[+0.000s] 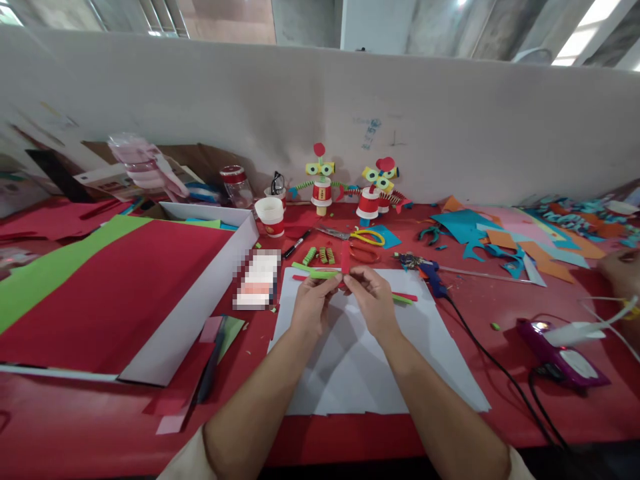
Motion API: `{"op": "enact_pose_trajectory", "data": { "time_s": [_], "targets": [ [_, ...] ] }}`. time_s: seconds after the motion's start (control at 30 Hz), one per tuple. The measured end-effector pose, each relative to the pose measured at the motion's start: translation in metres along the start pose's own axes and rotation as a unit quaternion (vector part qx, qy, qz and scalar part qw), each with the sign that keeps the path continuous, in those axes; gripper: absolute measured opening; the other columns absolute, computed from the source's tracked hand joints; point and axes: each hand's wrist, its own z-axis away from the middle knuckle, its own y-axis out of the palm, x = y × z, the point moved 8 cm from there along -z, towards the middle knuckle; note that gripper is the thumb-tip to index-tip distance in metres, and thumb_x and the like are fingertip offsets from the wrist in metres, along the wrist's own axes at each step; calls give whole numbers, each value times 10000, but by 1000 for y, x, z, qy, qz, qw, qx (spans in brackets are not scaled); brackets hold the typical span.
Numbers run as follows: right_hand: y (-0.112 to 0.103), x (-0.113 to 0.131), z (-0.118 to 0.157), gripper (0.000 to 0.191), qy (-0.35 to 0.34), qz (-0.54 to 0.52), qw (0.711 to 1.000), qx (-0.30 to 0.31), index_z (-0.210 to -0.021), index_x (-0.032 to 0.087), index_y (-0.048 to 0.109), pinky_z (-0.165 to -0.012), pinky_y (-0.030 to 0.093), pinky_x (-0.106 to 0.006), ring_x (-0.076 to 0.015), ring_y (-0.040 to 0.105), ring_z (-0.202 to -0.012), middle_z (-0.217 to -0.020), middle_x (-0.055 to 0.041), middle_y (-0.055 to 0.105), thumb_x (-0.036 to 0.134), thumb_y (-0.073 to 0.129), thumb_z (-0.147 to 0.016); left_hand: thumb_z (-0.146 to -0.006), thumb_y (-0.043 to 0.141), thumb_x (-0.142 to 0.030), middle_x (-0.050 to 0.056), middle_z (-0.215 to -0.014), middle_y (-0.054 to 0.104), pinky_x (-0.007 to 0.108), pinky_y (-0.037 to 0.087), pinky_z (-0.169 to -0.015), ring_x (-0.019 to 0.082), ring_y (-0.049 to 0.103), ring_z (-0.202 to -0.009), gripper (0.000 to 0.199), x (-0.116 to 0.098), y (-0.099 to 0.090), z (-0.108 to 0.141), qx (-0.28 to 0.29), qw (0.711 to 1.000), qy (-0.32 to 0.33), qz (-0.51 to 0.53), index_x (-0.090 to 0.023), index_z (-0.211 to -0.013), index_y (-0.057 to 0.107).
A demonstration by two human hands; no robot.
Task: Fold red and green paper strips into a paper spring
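My left hand [311,303] pinches a green paper strip [323,274] above the white paper sheets [350,373]. Fingertips of my right hand [371,297] close on a red paper strip [345,257] that stands upright where the two strips meet. Their crossing is partly hidden by my fingers. Ends of another red strip [407,297] and a green strip [403,301] show beyond my right hand. Just past my hands lie several folded green-and-red paper springs [327,256]. Yellow-handled scissors [367,237] and a red-handled pair [364,253] rest behind them.
Two paper-cup figures [321,193] [369,203] stand by the partition. At left are a box with coloured paper [200,287], a phone [257,280], a marker [297,245] and paper cups [270,217]. A glue gun [433,277], power strip [563,353], paper scraps [467,230] and another person's hand [623,273] occupy the right.
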Motion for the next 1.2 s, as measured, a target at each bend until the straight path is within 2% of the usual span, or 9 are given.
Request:
{"op": "enact_pose_trajectory", "data": {
  "time_s": [0.23, 0.43, 0.63, 0.83, 1.03, 1.2],
  "targets": [
    [1, -9, -4, 149, 28, -24, 999, 22, -764, 204, 613, -587, 485, -266, -134, 566, -595, -655, 23, 613, 340, 654, -722, -533, 789, -182, -21, -597, 621, 234, 408, -594, 84, 515, -560, 150, -2, 0, 2, -6, 1000, -2, -16, -161, -609, 662],
    [-3, -7, -6, 162, 18, -16, 1000, 2, -712, 201, 585, -550, 456, -253, -123, 548, -543, -582, 41, 585, 339, 669, -721, -505, 786, -145, -13, -615, 642, 240, 450, -627, 96, 552, -584, 169, -4, 5, -1, 40, 999, 6, -16, -162, -626, 669],
    [-1, -12, -7, 190, 47, -53, 997, 12, -681, 202, 566, -529, 438, -249, -118, 537, -526, -567, 39, 580, 347, 689, -683, -512, 785, -123, -4, -637, 649, 242, 503, -663, 95, 590, -592, 179, 9, -4, -4, 16, 998, -61, 22, -155, -632, 656],
    [0, -11, -8, 202, 42, -54, 998, 13, -662, 205, 543, -522, 418, -243, -111, 510, -521, -557, 47, 552, 345, 688, -670, -551, 746, -67, 4, -677, 670, 231, 530, -703, 97, 622, -619, 186, 14, -3, -5, 32, 995, -93, 15, -167, -673, 646],
    [1, -11, -6, 202, 38, -51, 998, 23, -655, 205, 553, -515, 390, -242, -103, 473, -515, -569, 57, 529, 337, 706, -644, -500, 831, -148, -20, -643, 639, 203, 526, -652, 80, 612, -587, 265, 7, -2, -6, 44, 996, -73, 8, -159, -677, 634],
    [1, -13, -6, 182, 35, -51, 998, 30, -696, 207, 595, -536, 417, -252, -115, 507, -541, -596, 45, 565, 341, 707, -641, -493, 854, -227, -3, -646, 656, 238, 533, -619, 107, 625, -575, 318, -2, 0, -9, 69, 996, -41, -43, -156, -732, 657]
  ]
}}
